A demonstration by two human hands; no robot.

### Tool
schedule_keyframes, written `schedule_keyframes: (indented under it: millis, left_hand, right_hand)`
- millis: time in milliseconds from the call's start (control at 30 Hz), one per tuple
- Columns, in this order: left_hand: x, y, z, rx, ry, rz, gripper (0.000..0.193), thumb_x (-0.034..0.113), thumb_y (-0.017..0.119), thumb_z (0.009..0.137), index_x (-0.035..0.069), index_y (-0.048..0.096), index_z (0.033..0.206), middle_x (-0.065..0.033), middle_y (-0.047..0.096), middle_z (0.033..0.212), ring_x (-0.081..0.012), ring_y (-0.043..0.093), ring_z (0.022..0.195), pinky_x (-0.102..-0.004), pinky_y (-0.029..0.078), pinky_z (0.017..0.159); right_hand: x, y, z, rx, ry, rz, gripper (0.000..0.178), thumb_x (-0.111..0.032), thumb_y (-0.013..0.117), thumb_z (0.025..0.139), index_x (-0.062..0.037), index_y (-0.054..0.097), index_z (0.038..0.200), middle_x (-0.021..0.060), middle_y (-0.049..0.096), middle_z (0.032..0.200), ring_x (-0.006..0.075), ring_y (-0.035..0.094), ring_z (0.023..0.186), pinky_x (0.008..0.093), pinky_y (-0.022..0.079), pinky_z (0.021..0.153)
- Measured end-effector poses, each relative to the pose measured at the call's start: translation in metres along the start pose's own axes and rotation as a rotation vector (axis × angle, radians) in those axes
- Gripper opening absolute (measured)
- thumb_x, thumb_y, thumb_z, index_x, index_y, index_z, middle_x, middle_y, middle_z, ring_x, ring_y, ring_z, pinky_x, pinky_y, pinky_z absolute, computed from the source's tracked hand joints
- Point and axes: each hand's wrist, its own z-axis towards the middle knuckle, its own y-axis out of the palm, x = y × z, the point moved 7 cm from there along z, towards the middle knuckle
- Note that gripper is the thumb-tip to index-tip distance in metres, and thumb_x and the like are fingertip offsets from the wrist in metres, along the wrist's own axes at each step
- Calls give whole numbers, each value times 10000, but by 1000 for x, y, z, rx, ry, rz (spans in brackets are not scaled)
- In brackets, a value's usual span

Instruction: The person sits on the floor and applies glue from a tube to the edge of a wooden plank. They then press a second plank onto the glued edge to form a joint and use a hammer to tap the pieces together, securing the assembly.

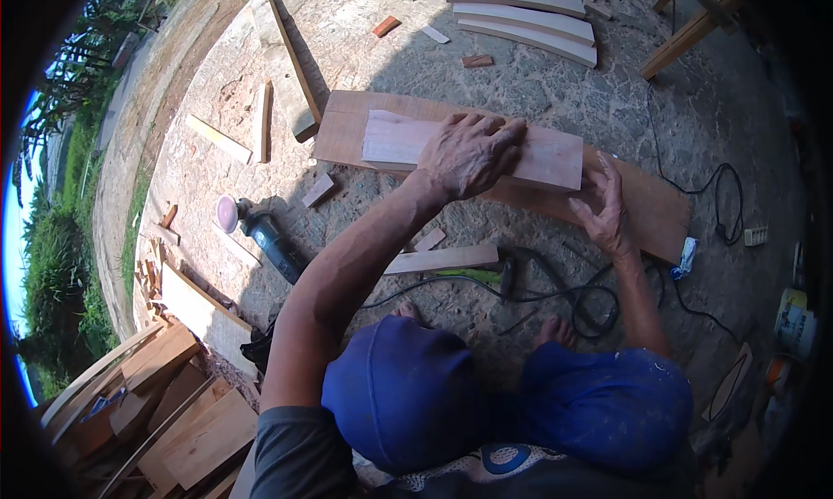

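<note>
On the rough stone-paved ground before the crouching person lies a long, flat reddish-brown wooden board (646, 208), the largest piece in hand, running from upper left to lower right. Resting on top of it, and touching it along its whole length, is a shorter pale pinkish wooden plank (555, 159). The left hand (468, 154) lies flat on the middle of this plank, fingers spread wide and pressed down, gripping nothing. The right hand (603, 208) sits at the plank's right end, fingers loosely curled against its lower corner and the board beneath; whether they pinch the edge I cannot tell. By my judgement the step in hand is setting or lining up the plank on the board, and any next move would call for steady downward pressure from the left hand while the right nudges the end.

Near the knees, a thin pale wooden strip (442, 259) lies apart from the board, beside a tangle of black power cable (590, 304). Left of that rests a dark handheld disc sander with a pinkish round pad (260, 230), untouched.

As for containers, a white and yellow tub (794, 321) stands at the far right rim; its contents are not visible.
</note>
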Motion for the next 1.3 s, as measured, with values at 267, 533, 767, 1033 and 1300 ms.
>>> schedule_keyframes:
  millis: [267, 533, 767, 1033, 1300]
  left_hand:
    - [-2, 0, 0, 221, 54, -24, 354, 397, 563, 955, 165, 586, 1222, -75, 671, 1011, -298, 644, 1018, -463, 444, 943]
    - [-14, 20, -11, 263, 6, -2, 413, 447, 519, 962, 176, 594, 1264, -86, 678, 1005, -287, 644, 1009, -450, 454, 889]
    - [-13, 26, 2, 293, 18, 5, 380, 422, 462, 978, 172, 590, 1234, -83, 679, 1008, -274, 640, 1002, -452, 441, 869]
    - [-12, 31, 0, 303, -20, 17, 345, 351, 475, 935, 181, 591, 1213, -57, 673, 1066, -251, 623, 1069, -455, 419, 907]
    - [-12, 34, 3, 291, -16, 1, 339, 342, 485, 941, 185, 592, 1221, -52, 666, 1084, -243, 621, 1079, -441, 419, 917]
  right_hand:
    - [-41, -26, -20, 102, -137, -69, 481, -24, 604, 963, -11, 475, 1427, 67, 586, 992, 145, 571, 849, 287, 500, 765]
    - [-178, 113, -8, -1330, -500, -583, 479, -91, 636, 846, -134, 572, 1319, 159, 616, 1167, 336, 651, 1031, 466, 540, 874]
    - [-236, 297, -51, -1383, -723, -92, 576, -155, 638, 896, -146, 465, 1445, 167, 480, 1435, 338, 567, 1241, 441, 504, 1001]
    - [-312, 437, -86, -1191, -394, 534, 497, -13, 705, 828, -73, 583, 1306, 130, 524, 1439, 365, 516, 1337, 422, 470, 1077]
    - [-286, 404, -91, -1262, -777, 642, 441, -8, 729, 781, -95, 621, 1200, 100, 605, 1352, 350, 529, 1337, 441, 482, 1067]
